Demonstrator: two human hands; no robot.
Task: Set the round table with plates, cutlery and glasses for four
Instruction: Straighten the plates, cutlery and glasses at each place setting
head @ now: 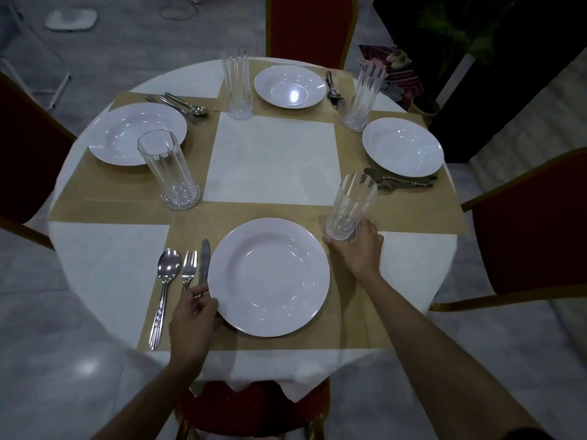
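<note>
A round table in a white cloth [273, 154] carries tan placemats and several white plates. At the near setting my right hand [359, 246] grips the base of a tall clear glass [351, 204], which stands on the mat right of the near plate [268, 276]. My left hand [193, 315] pinches the handle of a knife [204, 258] lying against that plate's left rim, with a fork [189, 268] and spoon [166, 274] beside it. Other glasses stand at the left [170, 173], far [236, 84] and right [363, 96] settings, each with a plate and cutlery.
Red chairs with gold frames stand around the table: far [309, 27], right [533, 236], left [25, 154] and near [254, 408]. A potted plant [444, 33] and dark wall are at the far right. The floor is grey tile.
</note>
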